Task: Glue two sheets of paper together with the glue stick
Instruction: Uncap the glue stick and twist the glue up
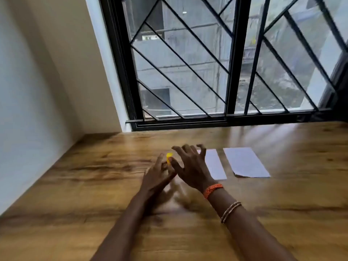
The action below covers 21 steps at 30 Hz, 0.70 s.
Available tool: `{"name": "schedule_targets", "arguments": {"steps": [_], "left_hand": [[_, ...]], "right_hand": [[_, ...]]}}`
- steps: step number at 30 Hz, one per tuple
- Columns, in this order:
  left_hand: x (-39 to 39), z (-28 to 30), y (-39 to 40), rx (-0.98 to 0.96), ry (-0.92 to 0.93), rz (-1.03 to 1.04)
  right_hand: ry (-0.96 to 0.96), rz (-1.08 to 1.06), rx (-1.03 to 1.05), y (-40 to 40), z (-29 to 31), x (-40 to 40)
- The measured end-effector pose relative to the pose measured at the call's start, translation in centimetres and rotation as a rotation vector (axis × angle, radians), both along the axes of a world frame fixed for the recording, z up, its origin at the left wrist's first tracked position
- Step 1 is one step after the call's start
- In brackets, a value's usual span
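Fingers of the left hand (pixel 157 178) pinch the yellow glue stick (pixel 169 157); right hand (pixel 191 166) spread, holding nothing. Two papers (pixel 244 162) lie on a wooden table (pixel 75 194) below a barred window (pixel 216 63).

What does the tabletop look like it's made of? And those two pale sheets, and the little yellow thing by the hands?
Tabletop: looks like wood or a wood-look laminate, with brown grain streaks and a soft sheen reflecting the window.
The two sheets: thin, flat and matte, apparently paper; the right one has a ragged near corner.
Yellow thing: probably plastic, smooth and bright, but too blurred to be sure.
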<state>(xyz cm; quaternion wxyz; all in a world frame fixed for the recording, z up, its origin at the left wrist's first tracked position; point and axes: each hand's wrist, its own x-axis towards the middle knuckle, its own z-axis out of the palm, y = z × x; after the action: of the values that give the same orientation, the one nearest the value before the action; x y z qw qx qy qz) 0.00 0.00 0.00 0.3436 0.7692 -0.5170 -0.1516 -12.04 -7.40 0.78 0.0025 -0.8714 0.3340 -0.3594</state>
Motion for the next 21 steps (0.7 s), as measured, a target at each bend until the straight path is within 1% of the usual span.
{"name": "schedule_targets", "arguments": {"steps": [3,4,6,8,10,13,15,19,21], "left_hand": [[0.4,-0.3,0.1,-0.12,0.031,-0.073],[0.7,-0.2,0.1,-0.15,0.068,-0.081],[1.0,-0.9,0.1,-0.224,0.109,-0.11],[1.3,-1.4,0.0,-0.283,0.093,-0.108],[1.7,-1.8,-0.4,-0.292,0.035,-0.085],[1.6,-2.0,-0.6,-0.263,-0.146,0.004],[1.4,-1.8,-0.7,-0.303,-0.295,0.035],[1.3,-1.3,-0.9,-0.409,-0.609,0.052],[1.3,-1.5,-1.3,-0.419,-0.708,0.051]], "right_hand": [[-0.074,-0.012,-0.057,0.3,-1.1,0.8],[-0.08,-0.015,-0.03,0.5,-1.1,0.9],[-0.073,-0.003,-0.046,0.1,-1.4,0.7],[-0.101,0.042,-0.03,0.0,-1.4,0.4],[-0.112,0.091,-0.023,0.1,-1.2,0.6],[-0.136,0.117,-0.026,0.3,-1.1,1.1],[-0.161,0.106,0.011,0.5,-1.0,1.3],[-0.132,0.125,0.131,0.3,-1.5,1.2],[-0.186,0.134,0.17,0.1,-1.7,0.9]]}}
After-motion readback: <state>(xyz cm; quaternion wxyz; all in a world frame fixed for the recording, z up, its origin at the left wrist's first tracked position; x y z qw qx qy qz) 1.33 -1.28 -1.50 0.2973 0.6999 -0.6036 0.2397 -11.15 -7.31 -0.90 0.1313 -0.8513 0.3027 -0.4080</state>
